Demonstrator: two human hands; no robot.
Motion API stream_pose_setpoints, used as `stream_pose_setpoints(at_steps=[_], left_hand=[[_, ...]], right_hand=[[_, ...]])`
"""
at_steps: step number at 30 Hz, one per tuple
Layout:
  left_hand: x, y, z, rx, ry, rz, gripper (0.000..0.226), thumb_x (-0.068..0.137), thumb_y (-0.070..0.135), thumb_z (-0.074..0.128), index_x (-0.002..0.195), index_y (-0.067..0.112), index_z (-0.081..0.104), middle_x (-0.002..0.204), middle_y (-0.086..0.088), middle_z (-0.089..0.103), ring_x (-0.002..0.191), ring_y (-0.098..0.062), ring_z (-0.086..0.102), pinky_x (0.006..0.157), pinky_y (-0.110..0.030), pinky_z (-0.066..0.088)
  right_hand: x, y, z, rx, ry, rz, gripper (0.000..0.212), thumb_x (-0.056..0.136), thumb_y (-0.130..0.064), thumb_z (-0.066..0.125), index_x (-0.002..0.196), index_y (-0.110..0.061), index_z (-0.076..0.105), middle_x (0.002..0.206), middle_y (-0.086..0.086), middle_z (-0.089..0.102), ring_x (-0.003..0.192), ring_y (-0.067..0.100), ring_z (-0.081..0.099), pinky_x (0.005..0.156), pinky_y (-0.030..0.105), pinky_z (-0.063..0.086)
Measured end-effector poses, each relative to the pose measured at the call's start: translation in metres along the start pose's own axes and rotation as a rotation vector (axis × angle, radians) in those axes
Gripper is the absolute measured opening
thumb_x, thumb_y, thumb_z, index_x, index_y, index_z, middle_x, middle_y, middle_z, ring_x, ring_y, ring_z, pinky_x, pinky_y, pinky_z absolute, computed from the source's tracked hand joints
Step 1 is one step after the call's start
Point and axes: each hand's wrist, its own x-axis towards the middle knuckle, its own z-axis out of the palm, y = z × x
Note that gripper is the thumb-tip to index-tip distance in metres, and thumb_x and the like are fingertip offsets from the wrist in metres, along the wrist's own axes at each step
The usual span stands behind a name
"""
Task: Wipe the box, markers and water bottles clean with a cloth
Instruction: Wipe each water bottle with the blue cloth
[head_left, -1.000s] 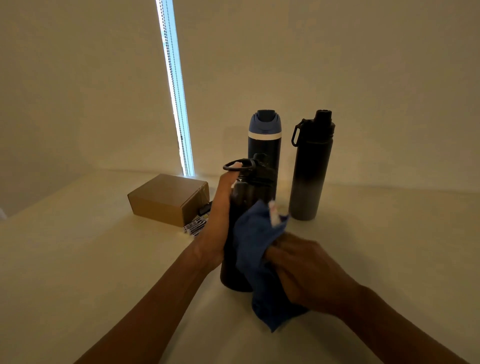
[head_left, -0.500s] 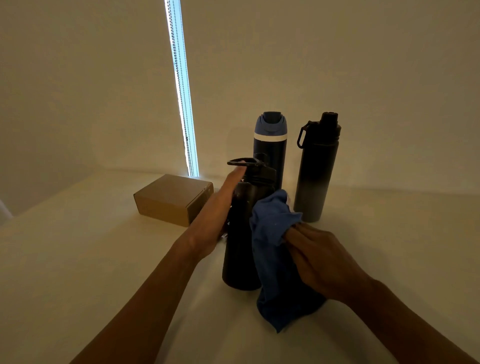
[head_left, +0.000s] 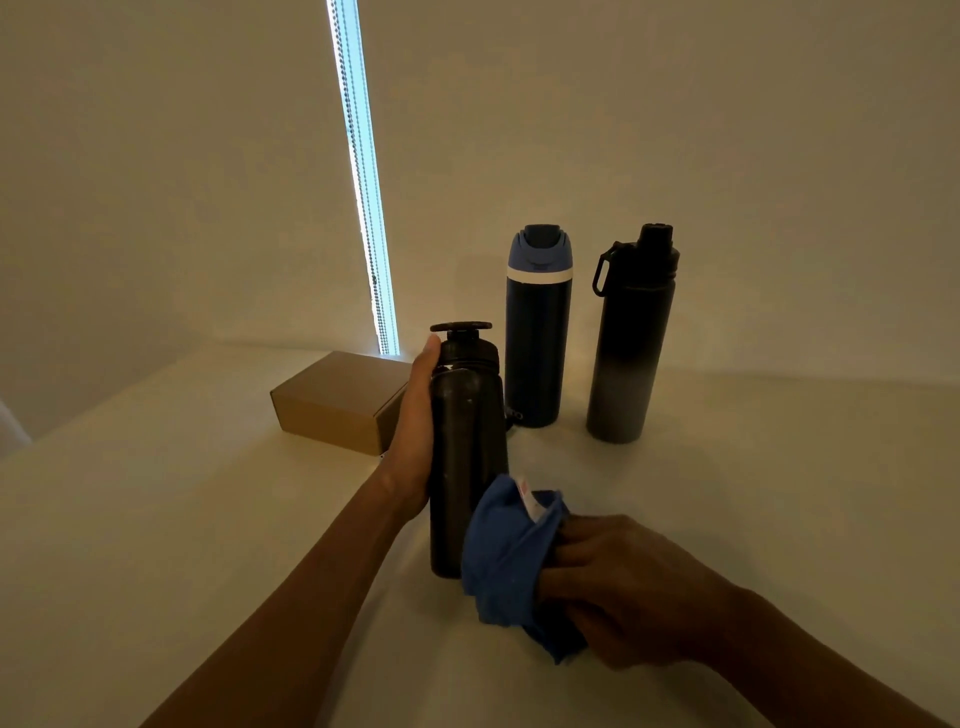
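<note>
One bottle (head_left: 467, 467) stands upright, the left hand (head_left: 415, 431) wrapped round its side. The right hand (head_left: 623, 587) clutches the cloth (head_left: 504, 556) against its base. Beyond the hands stand the box (head_left: 337, 400), blue bottle (head_left: 537, 338) and grey bottle (head_left: 631, 353). Pushing too hard down low may tip it.

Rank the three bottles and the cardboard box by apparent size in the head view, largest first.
1. Held black bottle: largest, though nearest the camera, so unsure.
2. Black-to-grey bottle.
3. Blue-capped bottle, nearly alike with the second.
4. Cardboard box, partly hidden by the left hand.
</note>
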Motion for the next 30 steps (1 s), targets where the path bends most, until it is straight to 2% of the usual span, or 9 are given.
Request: stream_pose_setpoints(at_steps=[4, 6, 9, 12, 14, 20, 23, 26, 30], left_hand=[[-0.003, -0.004, 0.002, -0.002, 0.037, -0.022, 0.059, 0.103, 0.061, 0.039, 0.101, 0.014, 0.075, 0.096, -0.012, 0.078, 0.091, -0.026, 0.075, 0.090, -0.043, 0.059], [-0.005, -0.005, 0.003, 0.010, 0.039, -0.019, 0.056, 0.104, 0.055, 0.041, 0.107, 0.011, 0.074, 0.106, -0.015, 0.076, 0.105, -0.032, 0.072, 0.099, -0.048, 0.055], [-0.005, -0.010, 0.005, 0.067, 0.005, 0.019, 0.046, 0.107, 0.048, 0.042, 0.107, 0.015, 0.074, 0.093, -0.005, 0.080, 0.098, -0.025, 0.074, 0.085, -0.036, 0.058], [-0.005, -0.011, 0.009, 0.084, -0.105, 0.025, 0.032, 0.110, 0.039, 0.040, 0.109, 0.023, 0.067, 0.082, 0.010, 0.078, 0.089, -0.012, 0.073, 0.073, -0.025, 0.058], [-0.005, -0.015, 0.012, 0.109, -0.156, 0.020, 0.023, 0.109, 0.042, 0.044, 0.111, 0.030, 0.064, 0.084, 0.020, 0.078, 0.082, 0.001, 0.074, 0.069, -0.021, 0.058], [-0.010, -0.016, 0.016, 0.040, -0.144, 0.012, 0.031, 0.103, 0.051, 0.050, 0.109, 0.027, 0.069, 0.090, 0.012, 0.080, 0.078, -0.003, 0.076, 0.062, -0.022, 0.059], [-0.007, -0.010, 0.009, 0.008, -0.057, 0.030, 0.047, 0.103, 0.053, 0.046, 0.110, 0.015, 0.072, 0.100, -0.011, 0.080, 0.083, -0.020, 0.077, 0.065, -0.030, 0.061], [-0.002, -0.002, -0.001, -0.053, 0.003, 0.026, 0.070, 0.092, 0.067, 0.050, 0.128, 0.010, 0.069, 0.123, -0.026, 0.071, 0.100, -0.033, 0.071, 0.081, -0.041, 0.061], [0.002, 0.005, -0.003, -0.099, 0.056, 0.063, 0.059, 0.100, 0.063, 0.048, 0.125, 0.014, 0.070, 0.120, -0.016, 0.074, 0.093, -0.023, 0.073, 0.072, -0.035, 0.063]], right_hand=[[0.001, 0.005, -0.001, 0.048, 0.170, 0.196, 0.038, 0.098, -0.036, 0.043, 0.134, -0.030, 0.054, 0.135, -0.014, 0.053, 0.124, 0.008, 0.052, 0.106, 0.020, 0.038], [0.006, 0.009, 0.002, 0.046, 0.367, 0.333, 0.033, 0.097, -0.033, 0.043, 0.126, -0.024, 0.055, 0.120, -0.007, 0.057, 0.106, 0.013, 0.063, 0.086, 0.010, 0.044], [0.013, 0.010, 0.003, 0.122, 0.529, 0.495, 0.020, 0.087, -0.035, 0.040, 0.104, -0.031, 0.048, 0.097, -0.007, 0.060, 0.077, 0.000, 0.061, 0.069, 0.006, 0.042], [0.011, 0.020, 0.000, 0.170, 0.621, 0.560, 0.011, 0.098, -0.024, 0.048, 0.105, -0.025, 0.056, 0.086, -0.020, 0.052, 0.083, -0.015, 0.057, 0.070, 0.003, 0.043], [0.011, 0.024, -0.007, 0.206, 0.647, 0.579, 0.016, 0.102, -0.013, 0.050, 0.114, -0.012, 0.061, 0.089, -0.011, 0.058, 0.084, -0.014, 0.057, 0.072, 0.004, 0.043], [0.008, 0.003, -0.010, 0.130, 0.517, 0.465, 0.028, 0.097, -0.022, 0.048, 0.116, -0.009, 0.063, 0.105, 0.009, 0.068, 0.075, -0.002, 0.055, 0.082, -0.004, 0.036], [0.007, -0.003, 0.002, 0.110, 0.041, 0.338, 0.044, 0.102, -0.031, 0.043, 0.144, -0.019, 0.046, 0.147, -0.002, 0.047, 0.129, 0.009, 0.047, 0.109, 0.011, 0.028], [0.011, 0.002, 0.019, 0.135, -0.274, 0.353, 0.061, 0.104, -0.026, 0.050, 0.156, -0.020, 0.019, 0.160, -0.010, 0.014, 0.147, 0.011, 0.019, 0.123, 0.032, 0.008], [0.016, 0.004, 0.015, 0.104, -0.198, 0.250, 0.052, 0.103, -0.030, 0.050, 0.152, -0.024, 0.034, 0.158, -0.006, 0.030, 0.145, 0.012, 0.028, 0.122, 0.032, 0.017]])
